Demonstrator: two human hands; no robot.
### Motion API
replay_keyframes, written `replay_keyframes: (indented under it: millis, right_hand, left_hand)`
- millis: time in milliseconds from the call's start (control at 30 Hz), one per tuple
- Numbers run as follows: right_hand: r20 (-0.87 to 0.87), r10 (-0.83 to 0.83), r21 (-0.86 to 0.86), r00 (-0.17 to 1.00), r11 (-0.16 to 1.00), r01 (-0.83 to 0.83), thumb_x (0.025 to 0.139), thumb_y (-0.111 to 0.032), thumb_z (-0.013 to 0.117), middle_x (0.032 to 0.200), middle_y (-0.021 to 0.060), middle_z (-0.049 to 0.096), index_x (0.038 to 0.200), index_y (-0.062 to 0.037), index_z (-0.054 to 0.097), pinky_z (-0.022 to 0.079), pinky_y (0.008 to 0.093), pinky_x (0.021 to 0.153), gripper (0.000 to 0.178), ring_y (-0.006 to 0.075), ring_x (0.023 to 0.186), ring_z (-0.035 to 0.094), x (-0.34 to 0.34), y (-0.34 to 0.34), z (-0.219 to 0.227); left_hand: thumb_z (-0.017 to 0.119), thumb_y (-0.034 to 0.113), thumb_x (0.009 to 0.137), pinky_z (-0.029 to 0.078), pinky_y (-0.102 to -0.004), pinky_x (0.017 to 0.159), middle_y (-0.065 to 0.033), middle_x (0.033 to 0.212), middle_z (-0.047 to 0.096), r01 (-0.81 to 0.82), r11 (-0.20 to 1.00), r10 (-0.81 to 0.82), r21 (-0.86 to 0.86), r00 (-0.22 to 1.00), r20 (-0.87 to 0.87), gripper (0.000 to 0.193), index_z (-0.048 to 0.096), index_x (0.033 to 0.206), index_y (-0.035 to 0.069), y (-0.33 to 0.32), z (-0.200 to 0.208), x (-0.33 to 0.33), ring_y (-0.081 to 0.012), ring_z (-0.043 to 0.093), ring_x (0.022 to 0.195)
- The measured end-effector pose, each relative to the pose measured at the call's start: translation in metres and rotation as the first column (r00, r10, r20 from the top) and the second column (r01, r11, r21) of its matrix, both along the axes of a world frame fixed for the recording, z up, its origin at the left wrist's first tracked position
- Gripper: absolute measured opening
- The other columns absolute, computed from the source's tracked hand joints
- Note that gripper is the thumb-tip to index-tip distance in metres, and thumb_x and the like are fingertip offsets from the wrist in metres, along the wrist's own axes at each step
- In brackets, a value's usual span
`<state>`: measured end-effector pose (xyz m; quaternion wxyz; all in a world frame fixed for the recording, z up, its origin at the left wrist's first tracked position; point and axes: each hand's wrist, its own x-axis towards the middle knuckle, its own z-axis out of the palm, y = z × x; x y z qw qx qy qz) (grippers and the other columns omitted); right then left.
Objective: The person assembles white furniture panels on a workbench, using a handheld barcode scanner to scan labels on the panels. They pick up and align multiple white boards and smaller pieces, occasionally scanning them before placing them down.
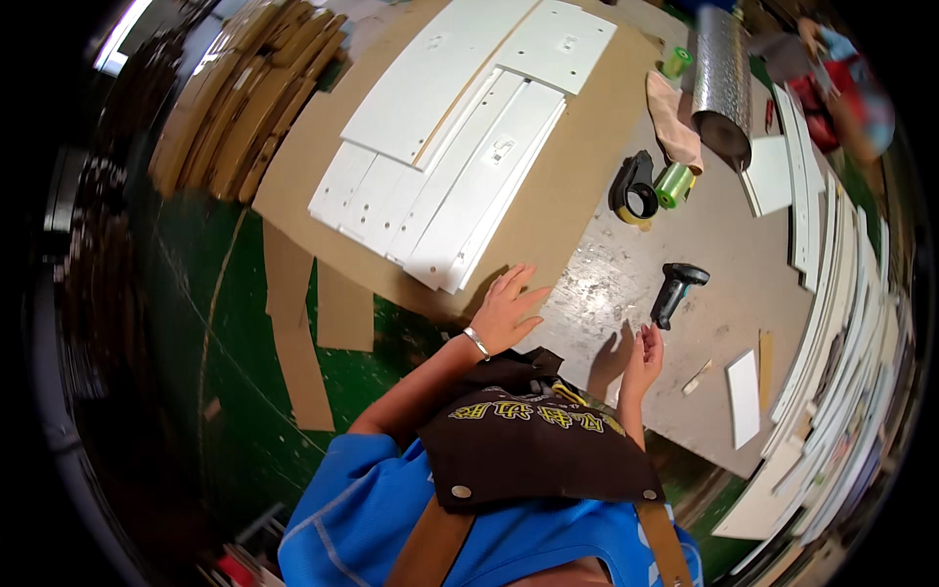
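1. A worker in a blue shirt and brown apron (533, 445) leans over a workbench (719, 245). The black hand tool (675, 292) lies on the bare tabletop just ahead of the right hand (645, 360) and slightly to its right.

2. The tool's long axis runs away from the worker, tilted to the right. Its lower end points back at the right hand's fingertips, and its head lies farther off. A narrow gap separates them; they are not touching.

3. The right hand is the nearer one. It is raised edge-on, with the fingers loosely curled and partly open. It holds nothing.

4. The left hand (509, 308) lies flat, palm down and fingers spread, on the near edge of a brown cardboard sheet (587, 147). It grips nothing and sits well to the left of the tool.

5. A stack of white panels (440, 166) lies on the cardboard beyond the left hand. A black tape dispenser (634, 191) and a green spool (673, 184) sit farther up the bench, well apart from both hands.
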<state>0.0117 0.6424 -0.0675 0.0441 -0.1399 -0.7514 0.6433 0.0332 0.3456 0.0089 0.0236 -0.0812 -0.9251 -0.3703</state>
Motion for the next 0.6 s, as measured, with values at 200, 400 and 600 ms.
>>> replay_keyframes:
  millis: [200,400,600]
  right_hand:
    - [0.053,0.068,-0.092,0.996,0.994,-0.063,0.092,-0.012,0.054,0.106,0.0086,0.063,0.122,0.0017,0.052,0.048,0.0239,0.077,0.034,0.0118,0.090,0.060,-0.023,0.009,0.030]
    - [0.053,0.203,-0.176,0.978,0.966,-0.191,0.092,-0.014,0.055,0.106,0.0065,0.063,0.123,-0.0022,0.052,0.046,0.0225,0.070,0.033,0.0111,0.089,0.060,-0.069,-0.031,0.034]
    - [0.146,0.294,-0.201,0.945,0.944,-0.263,0.091,-0.019,0.057,0.107,0.0042,0.063,0.124,-0.0062,0.052,0.047,0.0247,0.073,0.036,0.0123,0.093,0.061,-0.144,-0.112,0.038]
  left_hand:
    - [0.067,0.018,0.076,0.027,-0.0451,0.107,-0.0206,0.139,0.037,-0.137,0.990,0.135,-0.042,0.990,-0.044,0.049,0.056,0.122,0.011,-0.005,-0.006,0.021,-0.0397,0.031,0.130]
    - [0.066,0.016,0.077,0.028,-0.0450,0.106,-0.0217,0.138,0.039,-0.349,0.937,0.350,0.021,0.935,-0.055,0.046,0.057,0.121,0.010,-0.060,-0.017,0.045,-0.0387,0.033,0.129]
    - [0.065,0.007,0.075,0.036,-0.0415,0.100,-0.0202,0.127,0.050,-0.564,0.823,0.567,0.063,0.811,-0.144,0.037,0.062,0.112,0.006,-0.128,-0.020,0.057,-0.0362,0.044,0.120]
